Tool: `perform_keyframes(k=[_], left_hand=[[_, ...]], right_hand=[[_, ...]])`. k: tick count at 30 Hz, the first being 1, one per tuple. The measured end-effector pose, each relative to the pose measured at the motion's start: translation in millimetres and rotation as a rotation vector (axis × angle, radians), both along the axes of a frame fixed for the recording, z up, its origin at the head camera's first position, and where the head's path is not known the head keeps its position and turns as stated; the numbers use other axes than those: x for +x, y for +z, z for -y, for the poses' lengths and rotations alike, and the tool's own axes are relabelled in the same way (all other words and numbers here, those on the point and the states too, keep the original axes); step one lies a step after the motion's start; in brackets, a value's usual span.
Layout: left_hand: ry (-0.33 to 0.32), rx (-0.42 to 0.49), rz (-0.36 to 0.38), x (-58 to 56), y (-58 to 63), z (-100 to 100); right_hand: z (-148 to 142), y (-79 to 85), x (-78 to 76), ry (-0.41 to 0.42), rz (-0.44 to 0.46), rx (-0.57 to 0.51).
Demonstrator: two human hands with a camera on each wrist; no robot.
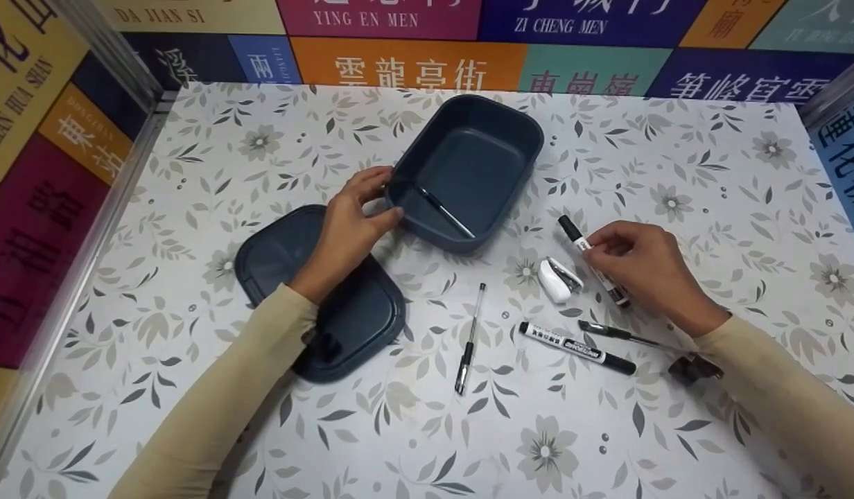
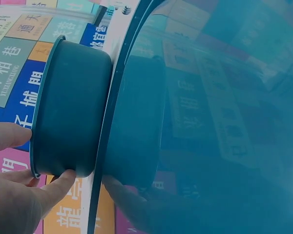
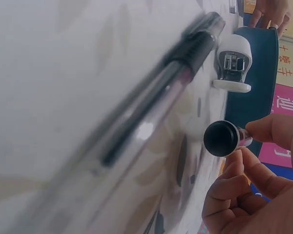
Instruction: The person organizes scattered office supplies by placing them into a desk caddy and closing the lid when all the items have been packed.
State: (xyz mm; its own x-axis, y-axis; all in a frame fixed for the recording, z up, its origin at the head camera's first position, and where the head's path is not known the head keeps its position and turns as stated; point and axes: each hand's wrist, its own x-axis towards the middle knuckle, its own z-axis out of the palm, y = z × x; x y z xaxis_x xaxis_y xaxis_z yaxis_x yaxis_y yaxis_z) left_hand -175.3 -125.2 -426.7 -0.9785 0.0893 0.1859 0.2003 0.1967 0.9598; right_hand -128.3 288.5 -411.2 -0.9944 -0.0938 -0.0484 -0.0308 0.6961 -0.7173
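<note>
My left hand (image 1: 351, 222) holds the near left corner of a dark blue lunch box (image 1: 468, 242). In the left wrist view, the thumb and fingers (image 2: 63, 187) touch the lunch box (image 2: 73, 107) at its rim and side. A black pen (image 1: 444, 211) lies inside it, at the near end. My right hand (image 1: 642, 267) pinches a black-and-white marker (image 1: 572, 232) between thumb and fingers. The right wrist view shows the marker (image 3: 220, 139) end-on, black end facing the camera. Close by on the left is a small white stapler (image 1: 557, 281).
The lunch box's lid (image 1: 361, 312) lies under my left forearm. A second marker (image 1: 576, 350), a clear pen with black grip (image 1: 471, 339) and another pen (image 1: 628, 334) lie nearer. A small black object (image 1: 694, 367) is beside my right sleeve. Lettered panels (image 1: 410, 66) edge the flowered table.
</note>
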Motion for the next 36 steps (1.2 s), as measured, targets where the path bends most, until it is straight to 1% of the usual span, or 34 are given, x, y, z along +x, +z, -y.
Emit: perform_keyframes(k=[8,12,19,23,30,36], left_hand=[[0.009,-0.006,0.002,-0.4,0.4,0],[0.0,-0.009,0.004,0.0,2.1,0],[-0.008,-0.031,0.001,0.7,0.3,1],[-0.009,-0.02,-0.007,-0.2,-0.5,1],[-0.007,-0.014,0.01,-0.4,0.1,0],[-0.001,-0.015,0.01,-0.2,0.3,0]], right_hand=[[8,6.7,-3.9,-0.011,-0.026,-0.032],[13,8.8,-6.6,-0.024,-0.047,-0.051],[22,10.3,-12.8,-0.021,-0.069,-0.132],[28,13.0,-15.1,-0.027,-0.088,-0.173],[36,13.8,-19.8,-0.037,-0.113,-0.253],[44,14.5,-23.1,-0.034,-0.106,-0.333]])
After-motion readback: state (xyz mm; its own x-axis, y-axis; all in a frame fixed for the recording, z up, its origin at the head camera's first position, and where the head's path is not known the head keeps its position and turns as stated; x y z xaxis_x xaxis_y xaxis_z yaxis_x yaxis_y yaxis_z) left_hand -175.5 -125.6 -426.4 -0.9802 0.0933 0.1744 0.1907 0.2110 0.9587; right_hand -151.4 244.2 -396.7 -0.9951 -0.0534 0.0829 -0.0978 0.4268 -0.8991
